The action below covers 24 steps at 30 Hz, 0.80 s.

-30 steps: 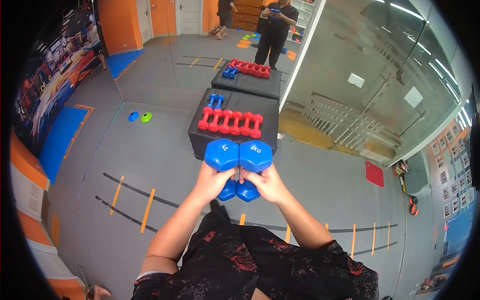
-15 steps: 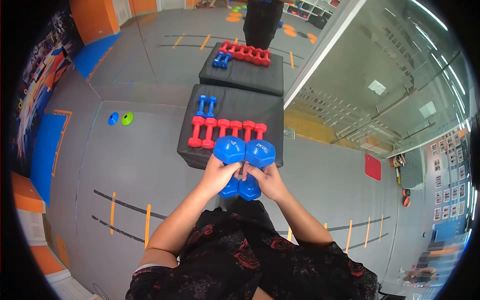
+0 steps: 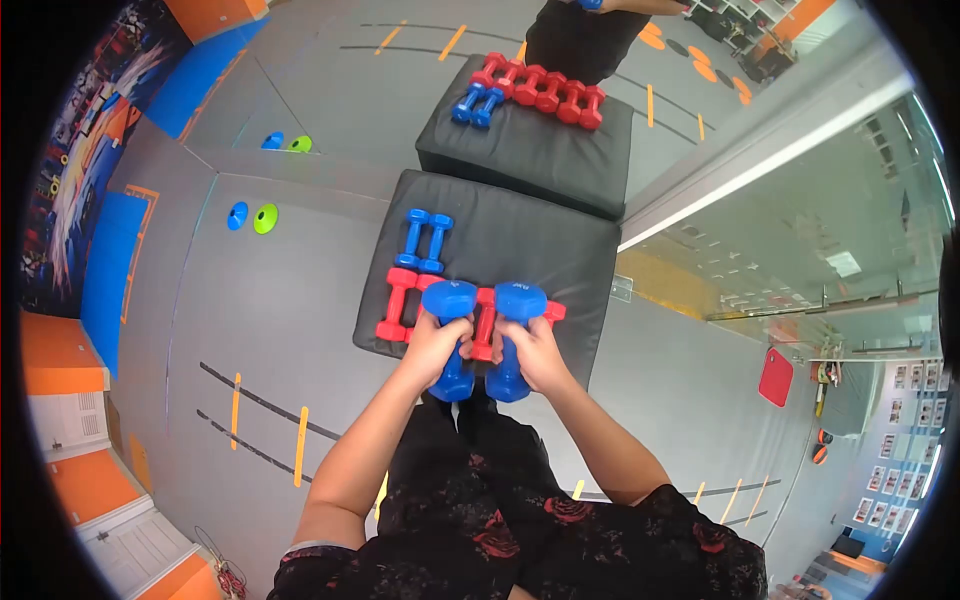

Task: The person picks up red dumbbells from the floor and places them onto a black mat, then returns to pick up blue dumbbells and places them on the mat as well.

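Note:
My left hand (image 3: pixel 438 347) is wrapped around the handle of a blue dumbbell (image 3: pixel 449 298). A matching blue dumbbell (image 3: pixel 521 300) is in my right hand (image 3: pixel 534 355), its fingers closed around the handle. Both are held side by side in front of me, a small gap between them, over the near edge of a black padded block (image 3: pixel 545 235). Beneath them a row of red dumbbells (image 3: pixel 397 305) lies on the block, partly hidden by my hands and the blue weights. Two smaller blue dumbbells (image 3: pixel 426 240) lie beyond the row, toward the left.
Behind the block a mirror reflects the dumbbells (image 3: pixel 540 90) and part of my body. On the floor at left lie a blue disc cone (image 3: pixel 237 215) and a green disc cone (image 3: pixel 265 218). A glass partition (image 3: pixel 800 210) stands at the right.
The two blue dumbbells have moved apart slightly, opening a gap between them. My view has tilted and shifted, so the block appears larger. Both hands keep their hold.

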### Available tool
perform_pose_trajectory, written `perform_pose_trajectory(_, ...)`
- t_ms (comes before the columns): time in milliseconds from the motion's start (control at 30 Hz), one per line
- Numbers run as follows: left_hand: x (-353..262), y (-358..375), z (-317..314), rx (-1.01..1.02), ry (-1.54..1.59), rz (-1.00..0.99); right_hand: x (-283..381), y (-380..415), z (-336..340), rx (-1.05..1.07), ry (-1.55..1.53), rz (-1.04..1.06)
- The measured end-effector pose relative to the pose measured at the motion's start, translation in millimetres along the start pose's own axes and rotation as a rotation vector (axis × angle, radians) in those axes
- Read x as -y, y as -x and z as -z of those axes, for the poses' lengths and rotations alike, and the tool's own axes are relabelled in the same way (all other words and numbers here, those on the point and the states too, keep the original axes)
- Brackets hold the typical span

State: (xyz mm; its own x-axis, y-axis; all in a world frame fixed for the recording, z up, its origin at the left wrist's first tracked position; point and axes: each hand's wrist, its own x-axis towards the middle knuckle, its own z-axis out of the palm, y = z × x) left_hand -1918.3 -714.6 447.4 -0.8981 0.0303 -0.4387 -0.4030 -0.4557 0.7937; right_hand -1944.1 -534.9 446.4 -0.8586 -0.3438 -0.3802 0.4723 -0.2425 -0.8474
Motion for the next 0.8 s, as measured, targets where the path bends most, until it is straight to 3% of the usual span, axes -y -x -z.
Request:
perform_pose_trajectory(167,26.0,-131.2,31.2,-0.066,-0.131,0.065,-28.7,-126.6,30.3,-0.141,0.025,-0.128)
perform_pose_trajectory(433,102.5,-335.2,98.6,-0.119,-0.354,0.210,-130.9,-313.0,85.9,-0.418,-0.029,-0.287)
perform_pose_trajectory(600,145.8,-396.1,133.5,-0.160,-0.380,0.276,-194.9,-374.8,112.9,-0.495,0.010,-0.276)
perform_pose_trajectory(800,173.8,-432.0,145.5,-0.163,-0.414,0.373,-226.0,-403.3,119.8,-0.529,0.129,-0.324)
